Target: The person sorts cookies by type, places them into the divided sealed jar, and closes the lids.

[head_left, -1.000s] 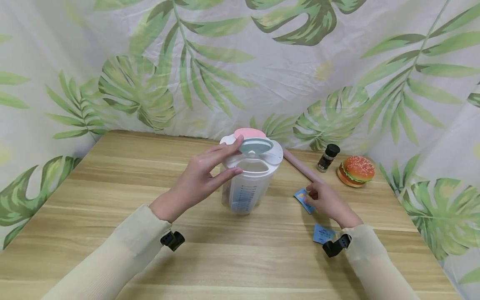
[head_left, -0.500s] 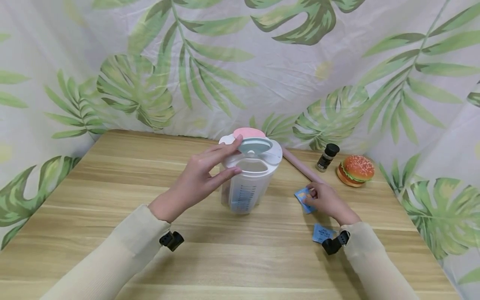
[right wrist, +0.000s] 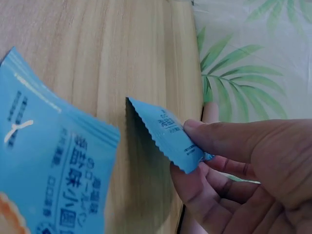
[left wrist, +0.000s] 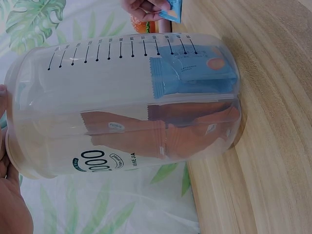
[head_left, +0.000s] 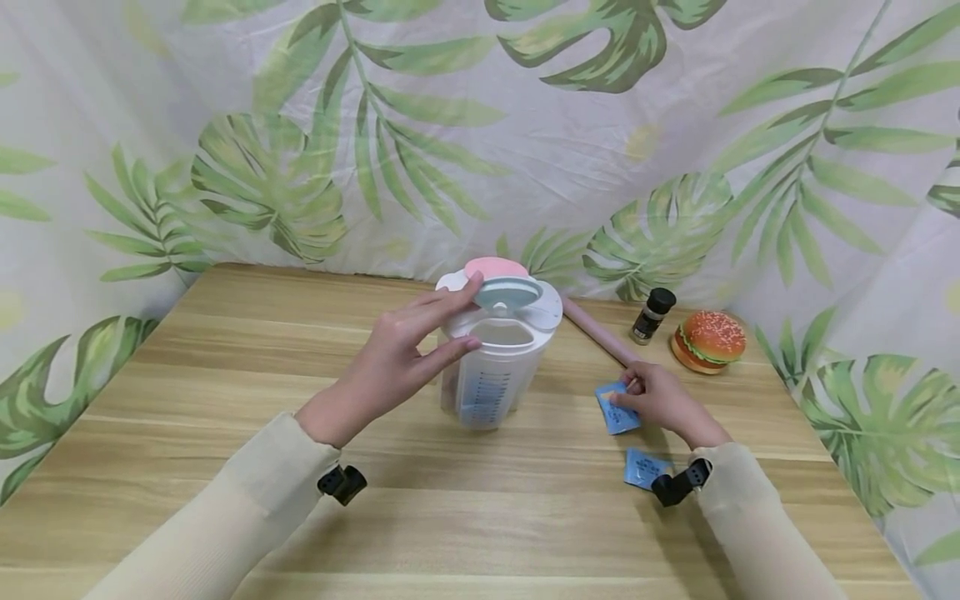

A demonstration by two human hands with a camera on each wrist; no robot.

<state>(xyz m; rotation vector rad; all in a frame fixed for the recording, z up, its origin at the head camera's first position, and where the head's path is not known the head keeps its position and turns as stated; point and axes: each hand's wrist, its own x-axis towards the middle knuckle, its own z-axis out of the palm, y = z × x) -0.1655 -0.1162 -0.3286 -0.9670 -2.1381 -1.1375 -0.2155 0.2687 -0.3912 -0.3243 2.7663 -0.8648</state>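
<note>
A clear storage container [head_left: 491,379] with a white lid and measuring marks stands upright on the table. Its green-grey flap [head_left: 508,293] is raised over an opening, and a pink flap [head_left: 496,267] lies behind it. My left hand [head_left: 390,362] holds the lid at its left side, thumb at the opening's rim and index finger at the raised flap. Inside the container are blue snack packets [left wrist: 195,73] and orange-brown packets [left wrist: 126,134]. My right hand [head_left: 663,404] pinches a blue snack packet [right wrist: 165,131] between thumb and fingers, tilted above the table.
Another blue snack packet [head_left: 647,469] lies on the table beneath my right wrist. Further back are a pink rod [head_left: 596,329], a black-capped spice jar [head_left: 652,317] and a toy hamburger [head_left: 708,342]. A leaf-printed curtain [head_left: 420,125] hangs behind the wooden table [head_left: 420,533].
My right hand has drawn the pinched blue packet slightly right, and the packet has turned to show more of its face. My left hand stays at the container's lid.
</note>
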